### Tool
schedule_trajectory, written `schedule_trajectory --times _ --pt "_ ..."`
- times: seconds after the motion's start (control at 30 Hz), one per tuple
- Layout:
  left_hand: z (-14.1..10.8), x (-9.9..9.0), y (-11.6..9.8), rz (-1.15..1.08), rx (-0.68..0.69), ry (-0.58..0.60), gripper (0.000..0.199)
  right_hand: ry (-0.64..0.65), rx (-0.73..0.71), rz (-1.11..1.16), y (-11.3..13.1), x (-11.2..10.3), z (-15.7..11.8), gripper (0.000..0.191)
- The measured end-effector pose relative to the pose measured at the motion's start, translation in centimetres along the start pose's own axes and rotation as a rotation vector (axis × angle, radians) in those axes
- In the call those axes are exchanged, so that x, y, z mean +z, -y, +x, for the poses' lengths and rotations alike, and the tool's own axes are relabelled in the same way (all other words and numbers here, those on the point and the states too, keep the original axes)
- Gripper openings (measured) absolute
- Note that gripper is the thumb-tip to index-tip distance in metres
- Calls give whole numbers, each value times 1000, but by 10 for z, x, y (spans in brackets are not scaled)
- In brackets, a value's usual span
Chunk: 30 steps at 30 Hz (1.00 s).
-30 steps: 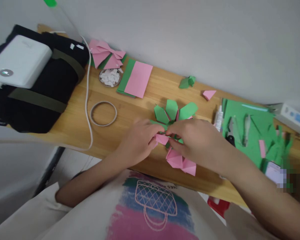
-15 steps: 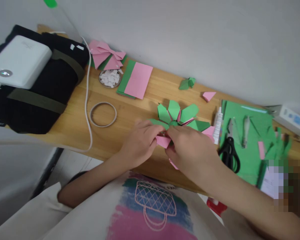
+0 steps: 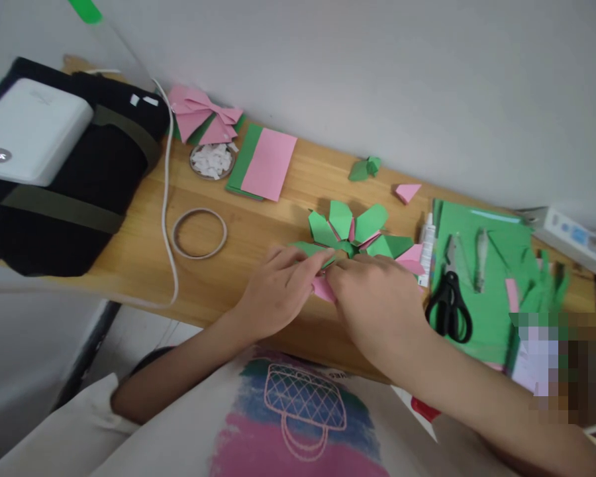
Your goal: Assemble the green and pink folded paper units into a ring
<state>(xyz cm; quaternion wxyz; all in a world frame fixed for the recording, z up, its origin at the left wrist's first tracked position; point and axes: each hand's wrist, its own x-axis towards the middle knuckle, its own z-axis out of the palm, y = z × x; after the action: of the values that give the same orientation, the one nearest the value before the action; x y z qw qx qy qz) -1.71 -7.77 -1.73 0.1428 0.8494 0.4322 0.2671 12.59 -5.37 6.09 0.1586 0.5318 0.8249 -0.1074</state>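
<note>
A person in a white shirt point(image 3: 273, 437) works at a wooden tabletop point(image 3: 258, 218) set against a pale wall point(image 3: 377, 86); the shirt's handbag print point(image 3: 305, 397) carries small dark letters point(image 3: 338, 375) too blurred to read surely. A black bag point(image 3: 104, 179) with olive bands lies at far left, green paper point(image 3: 496, 318) at right. On the bag sits a white power bank point(image 3: 34, 132), its logo faint and the characters on its round display illegible. A green-and-pink paper flower point(image 3: 372, 222) is at the tabletop's middle, toward the near edge. The left hand point(image 3: 278, 291) pinches its near side between thumb and fingers; the right hand point(image 3: 377, 298) curls over the same side, its fingertips hidden, their grip impossible to tell. A white box point(image 3: 571, 232) at the wall bears a blue patch and unreadable print. Black-handled scissors point(image 3: 447, 298) lie on the green paper, near a white tube point(image 3: 426, 252) whose label is too fine to make out.
</note>
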Motion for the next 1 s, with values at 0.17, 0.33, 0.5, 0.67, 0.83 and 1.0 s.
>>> schedule_trajectory --times 0.17,0.33,0.5,0.67,0.83,1.0 --pt "-1 2 4 -29 16 -9 35 32 -8 -18 -5 -3 -3 22" --pt "-2 3 5 -21 27 -34 30 127 9 23 -12 -6 -5 25" --pt "-2 1 4 2 40 -37 27 182 10 57 -15 -5 -6 24" --pt "0 -1 3 20 45 -64 23 128 2 81 -17 -2 -7 21" --pt "-1 -1 3 16 29 -39 22 58 -95 99 -19 2 -7 24" --pt "-3 0 3 28 17 -51 24 -148 -187 101 -22 9 -10 24"
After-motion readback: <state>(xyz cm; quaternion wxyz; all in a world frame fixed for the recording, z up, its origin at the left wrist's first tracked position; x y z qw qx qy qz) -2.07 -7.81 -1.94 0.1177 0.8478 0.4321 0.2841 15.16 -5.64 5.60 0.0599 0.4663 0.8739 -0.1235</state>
